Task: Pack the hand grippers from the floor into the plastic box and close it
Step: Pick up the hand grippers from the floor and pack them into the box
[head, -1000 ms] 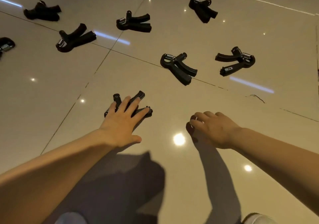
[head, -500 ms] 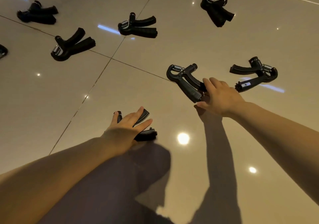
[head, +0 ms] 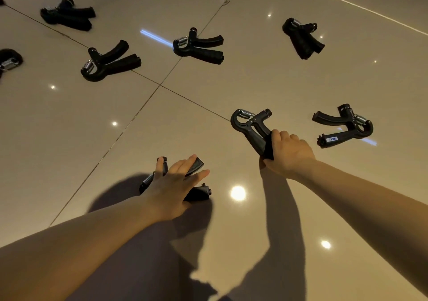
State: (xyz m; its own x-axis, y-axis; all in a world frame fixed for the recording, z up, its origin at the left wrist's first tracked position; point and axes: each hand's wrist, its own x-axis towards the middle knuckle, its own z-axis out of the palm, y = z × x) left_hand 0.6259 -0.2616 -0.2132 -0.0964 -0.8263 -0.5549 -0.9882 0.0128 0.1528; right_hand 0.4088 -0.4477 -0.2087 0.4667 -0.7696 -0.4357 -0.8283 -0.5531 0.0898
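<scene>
A glossy beige tiled floor [head: 231,80] fills the view, crossed by dark grout lines and dotted with bright reflections of ceiling lights. Two bare forearms reach forward from the bottom edge, throwing dark shadows on the tiles.

The left hand [head: 172,188] lies low over a black hand gripper [head: 196,193], fingers spread and laid across it, thumb tucked under its lower handle. The tips of both handles poke out past the fingers, and the coil spring shows just left of the hand. Whether the hand has fully clamped it cannot be told.

The right hand [head: 287,152] is wrapped around the two handle ends of a second hand gripper [head: 251,129], squeezing them close together. Its looped head and spring point up and away from the hand, to its upper left.

Just right of the right hand, not touching it, a third gripper [head: 342,126] rests on the floor, a small label on its lower handle.

Farther beyond both hands lie more grippers: one [head: 302,38] far ahead of the right hand, one [head: 199,46] ahead between the hands, and two [head: 108,62] [head: 68,14] ahead and to the left of the left hand. Another [head: 9,60] is cut off by the left edge. The plastic box is out of view.
</scene>
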